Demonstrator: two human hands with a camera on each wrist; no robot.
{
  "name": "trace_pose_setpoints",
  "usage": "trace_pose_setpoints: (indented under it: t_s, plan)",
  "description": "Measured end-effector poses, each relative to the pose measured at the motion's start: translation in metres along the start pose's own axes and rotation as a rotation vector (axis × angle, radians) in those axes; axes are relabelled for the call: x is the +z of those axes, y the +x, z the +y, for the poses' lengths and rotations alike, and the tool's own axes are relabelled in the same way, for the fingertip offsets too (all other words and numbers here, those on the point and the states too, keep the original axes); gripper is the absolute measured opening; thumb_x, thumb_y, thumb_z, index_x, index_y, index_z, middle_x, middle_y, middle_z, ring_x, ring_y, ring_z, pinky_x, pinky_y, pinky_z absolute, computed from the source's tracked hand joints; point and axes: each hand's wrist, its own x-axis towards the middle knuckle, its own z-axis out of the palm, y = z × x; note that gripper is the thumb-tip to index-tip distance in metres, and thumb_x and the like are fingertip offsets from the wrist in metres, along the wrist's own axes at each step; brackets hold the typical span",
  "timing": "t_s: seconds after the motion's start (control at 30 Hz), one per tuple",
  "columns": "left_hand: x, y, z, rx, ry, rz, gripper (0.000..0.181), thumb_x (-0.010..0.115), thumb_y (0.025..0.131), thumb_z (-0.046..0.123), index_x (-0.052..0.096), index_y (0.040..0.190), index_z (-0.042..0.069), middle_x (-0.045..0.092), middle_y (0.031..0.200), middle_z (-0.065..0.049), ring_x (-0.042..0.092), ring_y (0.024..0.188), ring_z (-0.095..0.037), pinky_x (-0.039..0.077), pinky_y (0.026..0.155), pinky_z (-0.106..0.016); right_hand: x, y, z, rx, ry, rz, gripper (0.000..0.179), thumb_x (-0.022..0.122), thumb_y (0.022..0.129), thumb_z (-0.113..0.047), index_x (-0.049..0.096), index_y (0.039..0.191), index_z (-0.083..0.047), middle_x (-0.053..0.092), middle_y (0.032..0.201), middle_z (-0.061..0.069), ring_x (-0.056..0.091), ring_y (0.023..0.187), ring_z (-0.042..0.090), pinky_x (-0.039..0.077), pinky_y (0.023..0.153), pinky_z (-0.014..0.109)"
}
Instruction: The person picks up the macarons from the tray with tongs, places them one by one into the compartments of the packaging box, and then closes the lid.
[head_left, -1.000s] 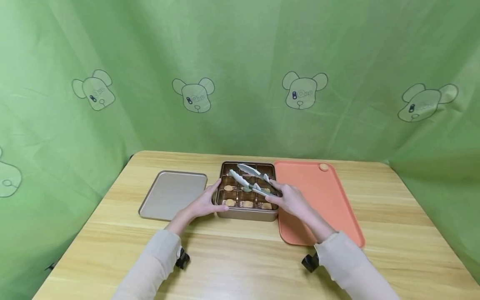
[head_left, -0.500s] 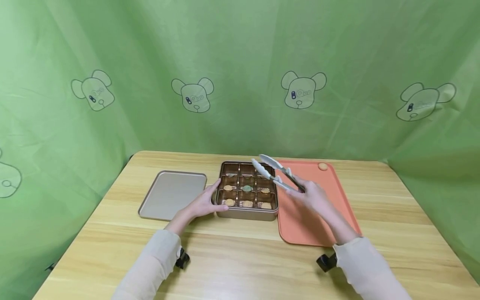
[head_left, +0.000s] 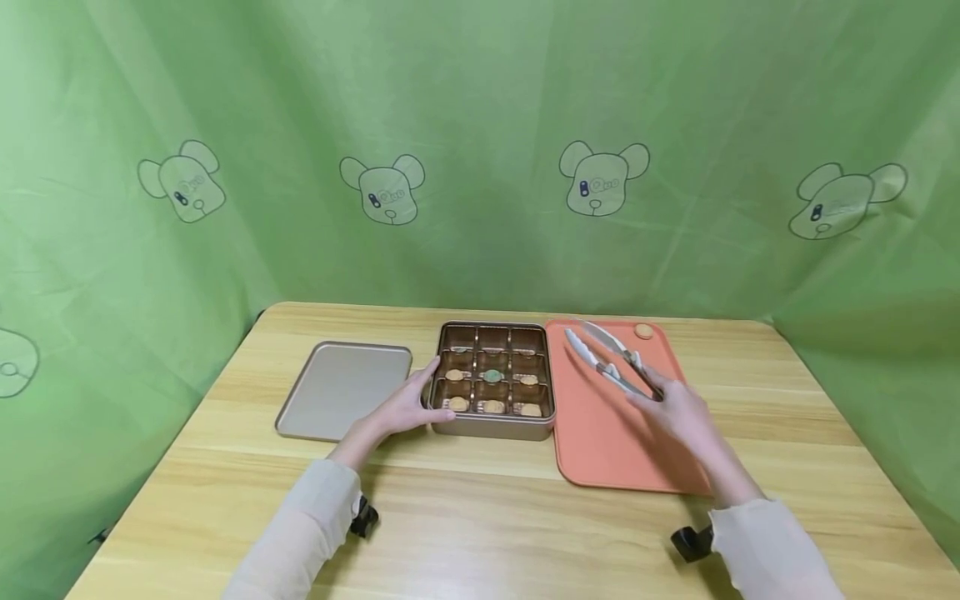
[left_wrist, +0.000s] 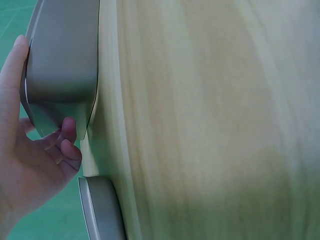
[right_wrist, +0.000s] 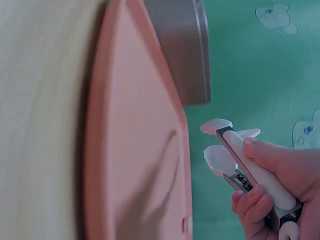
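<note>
We've got green cloth as walls at the back plus L & R sides, w/ soft folds and a slight sheen. Printed on it we see outlined animal heads w/ round ears, one cut off at the far L edge. Below, we have a light wood-grain table, rear L corner rounded, back edge nr. the cloth, w/ pale glare toward bottom ctr.

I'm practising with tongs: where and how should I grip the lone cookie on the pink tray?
Probably across the round edge of the cookie, the tongs coming down from the near left: it lies flat near the far right corner of the rimmed tray.
</note>
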Motion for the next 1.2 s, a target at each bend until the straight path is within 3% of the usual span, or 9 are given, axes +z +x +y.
trace_pose_setpoints:
  t_s: [0.13,0.27,0.37,0.5,0.83,1.07,1.2]
  plan:
    - [0.000,0.000,0.001,0.005,-0.006,0.004,0.105,0.074,0.072,0.038,0.007,0.147,0.010,0.013,0.150,-0.019,0.016,0.136,-0.036,0.017,0.109,-0.052,0.000,-0.004,0.014,0.049,0.013,-0.032,0.069,0.055,0.089,-0.038,0.031,0.138,0.004,0.046,0.119,0.040,0.049,0.071,0.031,0.038,0.055,0.032]
    - [0.001,0.000,0.001,0.014,-0.005,0.002,0.104,0.074,0.073,0.038,0.007,0.147,0.009,0.013,0.150,-0.019,0.016,0.136,-0.036,0.017,0.109,-0.052,-0.002,-0.007,0.024,0.117,0.032,-0.069,0.073,0.052,0.090,-0.041,0.025,0.139,0.006,0.041,0.120,0.044,0.047,0.068,0.032,0.038,0.054,0.034]
    - [0.002,0.001,0.000,0.014,-0.005,0.004,0.105,0.074,0.073,0.037,0.006,0.147,0.009,0.013,0.150,-0.019,0.015,0.136,-0.036,0.017,0.109,-0.052,-0.006,-0.009,0.030,0.140,0.013,-0.064,0.075,0.049,0.091,-0.043,0.022,0.139,0.008,0.036,0.123,0.045,0.051,0.083,0.048,0.045,0.063,0.047]
    - [0.002,0.002,-0.001,0.008,-0.008,0.008,0.105,0.074,0.072,0.037,0.006,0.147,0.010,0.013,0.150,-0.019,0.016,0.136,-0.036,0.017,0.109,-0.052,-0.011,-0.010,0.041,0.135,-0.028,-0.007,0.070,0.049,0.092,-0.040,0.027,0.138,0.008,0.038,0.121,0.045,0.040,0.104,0.060,0.040,0.079,0.062]
    - [0.001,0.001,0.000,0.000,0.000,-0.001,0.105,0.074,0.073,0.038,0.006,0.148,0.011,0.013,0.150,-0.018,0.016,0.136,-0.036,0.017,0.109,-0.052,-0.012,-0.005,0.062,0.167,-0.066,0.062,0.063,0.051,0.091,-0.038,0.037,0.132,0.007,0.044,0.114,0.045,0.044,0.097,0.060,0.041,0.073,0.061]
    - [0.000,0.000,0.002,0.012,-0.002,0.004,0.104,0.074,0.073,0.039,0.007,0.147,0.009,0.014,0.149,-0.020,0.017,0.135,-0.038,0.018,0.108,-0.054,-0.012,0.004,0.060,0.215,-0.060,0.038,0.071,0.049,0.090,-0.042,0.028,0.137,0.008,0.037,0.121,0.044,0.039,0.104,0.060,0.038,0.080,0.063]
    - [0.000,0.000,0.001,0.009,0.003,-0.002,0.104,0.073,0.074,0.038,0.006,0.147,0.010,0.013,0.150,-0.019,0.016,0.136,-0.036,0.018,0.109,-0.052,-0.011,0.009,0.059,0.200,-0.054,0.049,0.061,0.051,0.090,-0.039,0.040,0.130,0.006,0.043,0.116,0.044,0.042,0.099,0.059,0.039,0.077,0.061]
